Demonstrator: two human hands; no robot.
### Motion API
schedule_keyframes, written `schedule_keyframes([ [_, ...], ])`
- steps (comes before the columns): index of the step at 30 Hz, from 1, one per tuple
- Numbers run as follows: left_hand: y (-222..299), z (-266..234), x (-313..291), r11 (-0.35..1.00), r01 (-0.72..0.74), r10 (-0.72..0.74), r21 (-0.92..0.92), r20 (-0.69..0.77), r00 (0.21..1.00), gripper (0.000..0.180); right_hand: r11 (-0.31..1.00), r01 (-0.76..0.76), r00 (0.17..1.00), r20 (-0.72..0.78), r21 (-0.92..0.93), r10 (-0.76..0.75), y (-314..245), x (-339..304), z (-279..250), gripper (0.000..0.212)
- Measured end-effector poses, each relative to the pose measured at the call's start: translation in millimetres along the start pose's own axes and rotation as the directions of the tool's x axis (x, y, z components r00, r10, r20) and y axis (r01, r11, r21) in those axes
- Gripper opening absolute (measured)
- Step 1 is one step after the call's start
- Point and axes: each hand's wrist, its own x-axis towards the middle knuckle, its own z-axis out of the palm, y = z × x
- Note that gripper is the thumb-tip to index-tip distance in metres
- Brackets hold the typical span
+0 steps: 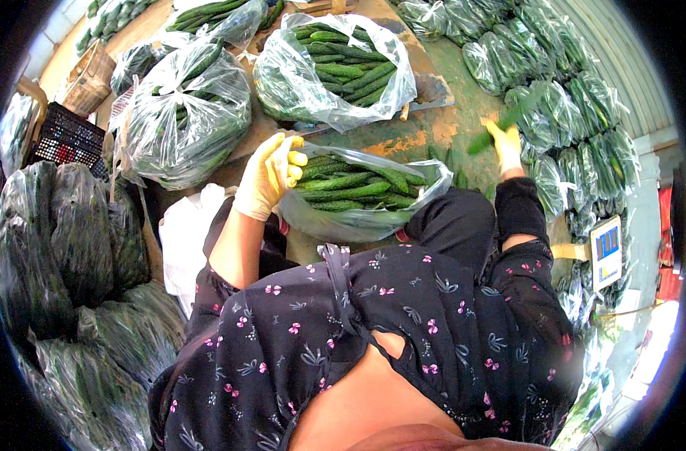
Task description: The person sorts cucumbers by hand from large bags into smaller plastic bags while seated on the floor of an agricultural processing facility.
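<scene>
My left hand point(269, 177), in a pale yellow glove, is closed at the left edge of a clear plastic bag point(313, 223) and appears to grip its film. The bag lies open between my legs, with several long green cucumbers point(354, 186) side by side in it. Off to the right, my gloved right hand point(504, 143) is closed around one cucumber point(521, 111), which is smeared by motion. A few loose cucumbers point(463, 177) lie on the floor just right of the bag.
Ahead stands a large open bag point(271, 71) full of cucumbers, with a tied one point(181, 143) to its left. Filled bags point(538, 113) are stacked along the right, near a scale display point(606, 253). More bags point(49, 240), a black crate point(71, 135) and a basket point(91, 79) are left.
</scene>
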Motion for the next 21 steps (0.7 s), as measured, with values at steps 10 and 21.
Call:
schedule_keyframes([
  [10, -7, 14, 15, 0.999, -0.02, 0.023, -0.027, 0.1, 0.995, 0.055, 0.697, -0.236, 0.896, 0.126, -0.677, 0.425, 381, -32, -86, 0.047],
  [21, -6, 22, 18, 0.999, -0.04, 0.041, -0.034, 0.013, 0.999, 0.066, 0.933, 0.344, 0.745, 0.635, -0.102, -0.205, 37, 72, 119, 0.039],
])
